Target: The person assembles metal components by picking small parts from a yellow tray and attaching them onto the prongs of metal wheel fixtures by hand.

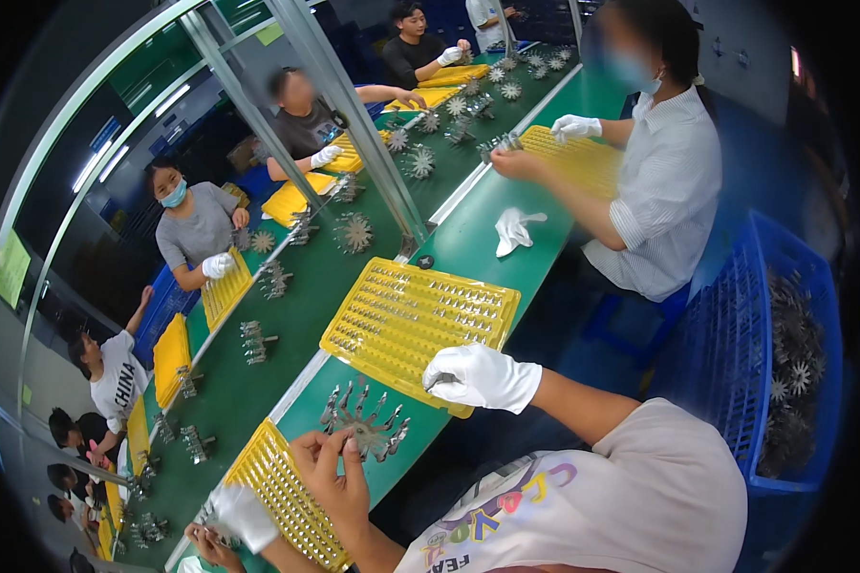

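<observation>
My bare left hand [339, 477] pinches a star-shaped metal cluster [365, 427], its several arms spread outward above the green bench. My right hand [483, 378], in a white glove, is over the near right edge of a yellow tray [406, 336]. Its fingers are curled together; whatever they hold, if anything, is hidden. Small shiny metal pieces sit in rows in that tray, filling much of its far and left parts, while the pockets nearer my right hand look bare.
Another person's gloved hand [244, 516] works at a second yellow tray [287, 492] close on my left. A co-worker [664, 181] sits at the right. Metal clusters [354, 232] stand along the green conveyor [315, 296]. A blue crate [750, 382] holds more clusters.
</observation>
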### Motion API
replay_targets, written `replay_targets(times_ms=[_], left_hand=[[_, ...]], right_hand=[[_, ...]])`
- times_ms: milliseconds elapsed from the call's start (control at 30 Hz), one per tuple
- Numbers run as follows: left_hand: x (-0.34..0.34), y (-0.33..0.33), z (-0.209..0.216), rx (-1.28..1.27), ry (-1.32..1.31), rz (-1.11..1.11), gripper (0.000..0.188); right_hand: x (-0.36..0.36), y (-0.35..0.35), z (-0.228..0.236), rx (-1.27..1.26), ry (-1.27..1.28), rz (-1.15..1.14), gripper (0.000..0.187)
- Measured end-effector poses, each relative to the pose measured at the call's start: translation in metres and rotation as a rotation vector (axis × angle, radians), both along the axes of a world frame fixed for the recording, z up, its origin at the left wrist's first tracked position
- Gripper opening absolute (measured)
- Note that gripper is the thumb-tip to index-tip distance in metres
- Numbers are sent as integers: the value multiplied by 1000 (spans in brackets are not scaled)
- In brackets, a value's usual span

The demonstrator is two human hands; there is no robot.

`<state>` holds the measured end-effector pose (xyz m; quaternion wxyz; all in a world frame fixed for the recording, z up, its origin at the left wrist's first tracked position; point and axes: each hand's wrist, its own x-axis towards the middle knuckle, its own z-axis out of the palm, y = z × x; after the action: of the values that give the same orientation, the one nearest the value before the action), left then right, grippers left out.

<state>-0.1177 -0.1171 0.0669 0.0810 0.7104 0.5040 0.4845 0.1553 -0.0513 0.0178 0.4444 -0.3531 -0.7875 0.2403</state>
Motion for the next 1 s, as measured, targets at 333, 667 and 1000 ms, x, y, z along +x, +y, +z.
replay_targets(times_ms=[333,667,1000], left_hand=[[7,-7,17,15,70,-38,14],[9,-3,9,-50,25,-75,16],[2,47,-1,-15,26,-116,18]], right_hand=[[0,-5,8,25,4,50,11],[-6,-9,6,-175,111,71,9],[-36,40,24,-336,290,139,16]])
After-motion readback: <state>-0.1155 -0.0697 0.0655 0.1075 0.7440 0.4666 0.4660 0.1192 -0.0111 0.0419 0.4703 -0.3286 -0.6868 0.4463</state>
